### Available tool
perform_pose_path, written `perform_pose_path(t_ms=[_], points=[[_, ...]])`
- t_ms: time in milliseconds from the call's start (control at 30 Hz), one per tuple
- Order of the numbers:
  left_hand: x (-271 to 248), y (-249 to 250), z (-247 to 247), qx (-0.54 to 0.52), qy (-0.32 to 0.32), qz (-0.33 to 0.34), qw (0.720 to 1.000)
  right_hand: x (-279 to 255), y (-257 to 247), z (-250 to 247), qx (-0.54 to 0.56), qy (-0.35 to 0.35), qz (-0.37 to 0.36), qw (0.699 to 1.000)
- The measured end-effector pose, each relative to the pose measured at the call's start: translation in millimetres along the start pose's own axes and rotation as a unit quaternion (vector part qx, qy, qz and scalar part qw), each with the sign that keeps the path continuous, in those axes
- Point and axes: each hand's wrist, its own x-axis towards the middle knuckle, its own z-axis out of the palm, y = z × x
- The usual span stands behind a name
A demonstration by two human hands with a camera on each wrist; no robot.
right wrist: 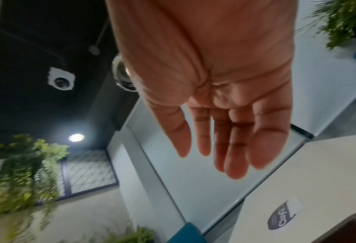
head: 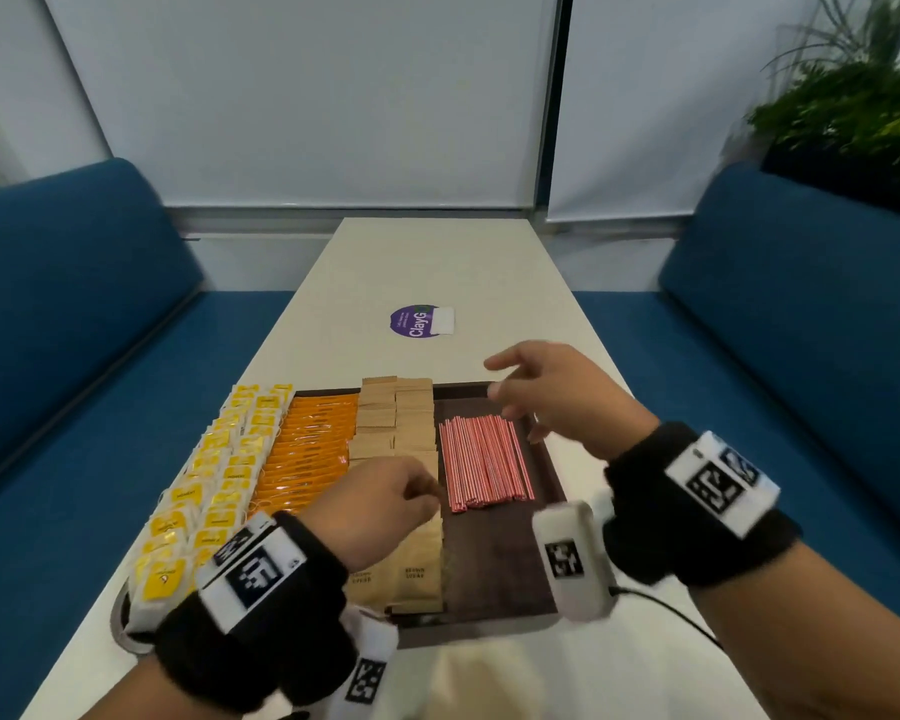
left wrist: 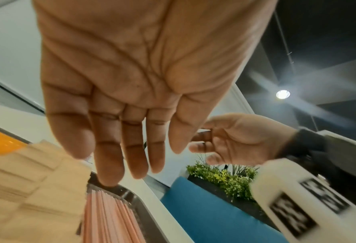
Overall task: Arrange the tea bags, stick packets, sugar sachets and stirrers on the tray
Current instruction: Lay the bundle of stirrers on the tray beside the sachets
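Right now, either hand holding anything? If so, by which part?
Nothing is held. The left hand hangs open above the sugar sachets and stirrers; the right hand is open and empty above the tray's far edge.

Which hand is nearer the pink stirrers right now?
Left, though it's close. The left hand hovers over the brown sugar sachets, fingertips beside the near end of the stirrers. The right hand hangs open above the tray's far right corner, by their far end.
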Motion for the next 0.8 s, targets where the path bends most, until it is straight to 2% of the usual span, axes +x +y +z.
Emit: perform_pose_path(t_ms=[100,200,267,400,533,800], points=[[-33.0,-26.1,1.8,-0.010,0.015,-0.032,0.999,-46.8,8.9,14.6,-0.079,-0.083,-0.012,0.993],[-60.7,-57.2,11.6,0.049,0.021,-0.065,0.996,-83.0,24.9,38.2,-0.183,-0.217,0.008,0.959],[-79.0,-72.8,15.6,0.077,0.022,-0.078,0.994,-96.7,38.8,52.4,-0.223,-0.245,0.026,0.943],[-98.2,-103.5,18.6,0.144,0.033,-0.126,0.981,-101.0,64.3,75.8,-0.272,-0.205,0.017,0.940],[-99.1,-130.5,20.6,0.164,0.050,-0.169,0.971,-95.5,75.6,88.2,-0.328,-0.179,0.004,0.928],[-88.8,-138.1,15.1,0.161,0.096,-0.153,0.970,-94.2,57.8,103.4,-0.418,-0.127,0.015,0.900]])
